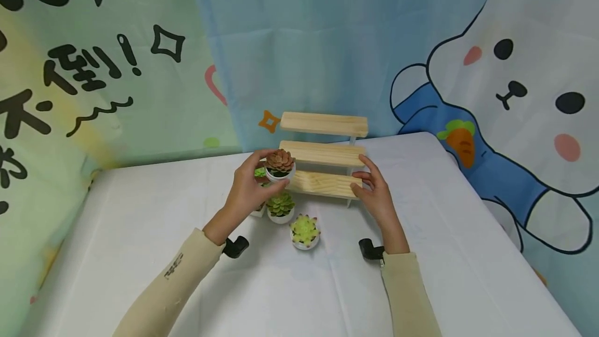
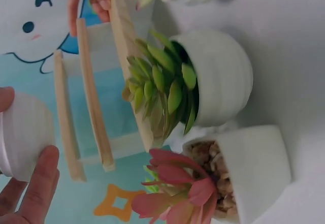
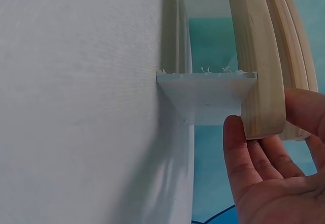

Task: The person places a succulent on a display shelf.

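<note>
My left hand (image 1: 250, 186) grips a small white pot (image 2: 28, 135) with a brownish-red succulent (image 1: 280, 160), raised in front of the left end of a three-tier wooden shelf (image 1: 323, 183). At the shelf's right end is my right hand (image 1: 376, 194), its thumb and fingers pinching the end of the lowest board (image 3: 264, 82). Below the left hand stands a green succulent (image 1: 281, 205) in a round white pot. Beside it, a pink succulent (image 2: 175, 186) in an angular white pot is partly hidden in the head view. Nearer stands a yellow-green succulent (image 1: 305, 230) with reddish tips.
The shelf's boards rest on translucent side supports (image 3: 208, 94). A white cloth (image 1: 281, 295) covers the table. Behind hangs a printed backdrop (image 1: 299, 40) with a cartoon bear. Bright green leaves (image 1: 259, 172) show behind the left hand.
</note>
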Demonstrator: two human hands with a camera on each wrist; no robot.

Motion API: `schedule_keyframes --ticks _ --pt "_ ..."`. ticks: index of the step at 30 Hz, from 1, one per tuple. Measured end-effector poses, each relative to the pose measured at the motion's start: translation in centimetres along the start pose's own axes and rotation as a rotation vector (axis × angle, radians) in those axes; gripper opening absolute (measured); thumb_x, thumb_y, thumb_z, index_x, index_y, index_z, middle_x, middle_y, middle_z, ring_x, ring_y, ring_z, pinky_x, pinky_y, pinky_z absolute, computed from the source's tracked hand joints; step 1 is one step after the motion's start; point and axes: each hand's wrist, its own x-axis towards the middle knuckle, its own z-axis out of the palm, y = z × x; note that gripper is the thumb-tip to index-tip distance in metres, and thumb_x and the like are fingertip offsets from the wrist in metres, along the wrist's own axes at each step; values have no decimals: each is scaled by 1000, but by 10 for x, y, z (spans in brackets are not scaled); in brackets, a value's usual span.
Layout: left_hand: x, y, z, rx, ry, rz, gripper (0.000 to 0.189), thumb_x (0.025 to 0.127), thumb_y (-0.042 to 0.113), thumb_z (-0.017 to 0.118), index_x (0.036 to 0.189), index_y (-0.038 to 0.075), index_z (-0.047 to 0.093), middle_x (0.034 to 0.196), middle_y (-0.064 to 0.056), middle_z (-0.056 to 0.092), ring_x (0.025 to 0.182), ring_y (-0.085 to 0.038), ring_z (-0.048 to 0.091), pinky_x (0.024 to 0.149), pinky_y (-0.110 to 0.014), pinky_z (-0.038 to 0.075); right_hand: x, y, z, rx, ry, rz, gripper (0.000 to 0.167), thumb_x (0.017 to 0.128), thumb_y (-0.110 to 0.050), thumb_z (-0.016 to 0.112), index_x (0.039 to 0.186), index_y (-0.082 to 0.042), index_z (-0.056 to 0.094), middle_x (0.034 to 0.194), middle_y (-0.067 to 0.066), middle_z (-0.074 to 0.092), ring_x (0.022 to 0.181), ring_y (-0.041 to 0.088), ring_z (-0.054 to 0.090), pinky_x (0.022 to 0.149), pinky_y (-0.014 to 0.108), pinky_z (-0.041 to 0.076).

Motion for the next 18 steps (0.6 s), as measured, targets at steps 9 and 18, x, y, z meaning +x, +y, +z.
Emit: schedule_keyframes --ticks 9,18 --pt "14 1 0 -6 21 -22 62 83 9 78 137 3 49 128 -20 56 111 -35 60 77 -43 58 -4 6 1 -18 -8 -12 69 93 7 57 154 -12 29 123 28 53 87 23 56 76 22 45" --pt "39 9 5 -47 23 -20 61 85 8 76 137 0 46 130 -22 53 111 -36 59 80 -41 57 -4 7 -3 20 9 -56 68 92 8 59 152 -10 33 119 28 54 72 11 52 68 18 45"
